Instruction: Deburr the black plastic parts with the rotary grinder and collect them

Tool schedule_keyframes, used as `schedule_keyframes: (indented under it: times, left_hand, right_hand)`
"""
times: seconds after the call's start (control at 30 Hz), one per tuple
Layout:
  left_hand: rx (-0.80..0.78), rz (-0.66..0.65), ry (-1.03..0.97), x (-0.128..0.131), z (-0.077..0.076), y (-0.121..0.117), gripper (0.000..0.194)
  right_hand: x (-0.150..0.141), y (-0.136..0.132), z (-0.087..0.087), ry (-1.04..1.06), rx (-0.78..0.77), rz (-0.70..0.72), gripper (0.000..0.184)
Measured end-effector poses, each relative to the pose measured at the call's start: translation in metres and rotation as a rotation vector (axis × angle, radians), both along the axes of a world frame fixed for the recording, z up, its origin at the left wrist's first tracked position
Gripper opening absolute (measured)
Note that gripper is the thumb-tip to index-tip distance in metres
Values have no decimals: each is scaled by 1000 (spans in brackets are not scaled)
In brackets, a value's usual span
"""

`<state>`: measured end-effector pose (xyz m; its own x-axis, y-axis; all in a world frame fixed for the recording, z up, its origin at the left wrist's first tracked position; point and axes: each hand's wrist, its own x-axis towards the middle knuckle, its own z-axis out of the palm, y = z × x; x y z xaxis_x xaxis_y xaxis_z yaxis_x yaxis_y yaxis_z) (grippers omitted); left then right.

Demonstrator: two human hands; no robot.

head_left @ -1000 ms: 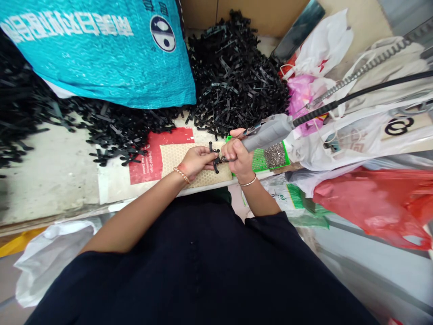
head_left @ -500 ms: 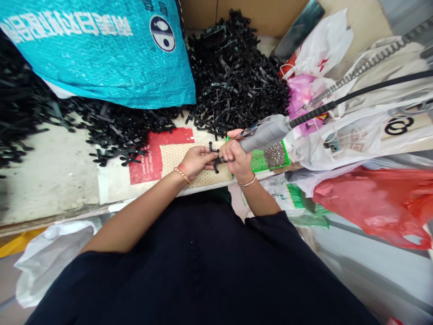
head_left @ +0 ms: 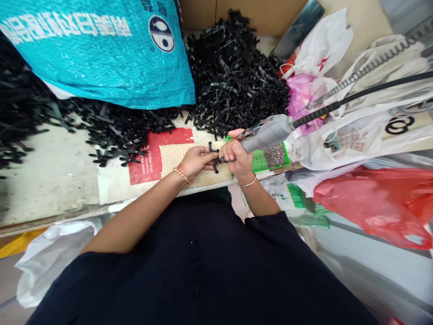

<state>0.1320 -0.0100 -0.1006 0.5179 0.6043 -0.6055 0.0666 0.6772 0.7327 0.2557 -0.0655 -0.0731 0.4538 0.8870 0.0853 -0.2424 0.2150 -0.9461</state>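
My left hand (head_left: 198, 161) pinches a small black plastic part (head_left: 215, 168) with thin arms, just above a cream mat (head_left: 176, 161) with a honeycomb pattern. Wrapped round the front end of a grey electric screwdriver (head_left: 269, 134) is my right hand (head_left: 237, 155). The tool lies at a slant, its tip meeting the black part at my left fingertips. Fingers hide the exact spot where they touch. A green tray (head_left: 259, 161) of small metal screws (head_left: 275, 155) sits just right of my right hand.
A large heap of black parts (head_left: 233, 76) rises behind my hands, with more to the left under a blue sack (head_left: 111, 58). A black cable (head_left: 372, 92) and a grey coiled cord (head_left: 365, 67) run off right, above plastic bags (head_left: 372, 198).
Both hands, the black part and the screwdriver keep nearly the same place. The cable behind the screwdriver has shifted slightly.
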Motion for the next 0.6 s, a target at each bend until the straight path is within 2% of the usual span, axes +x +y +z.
schedule_keyframes:
  times: [0.4,0.6]
  left_hand:
    - [10,-1,8,0,-4,0,28]
    - [27,-18,-13,-2,-8,2,34]
  right_hand:
    - [1,1,-10,-39,42,47,53]
    - [6,-1,-25,-68,125,180,36]
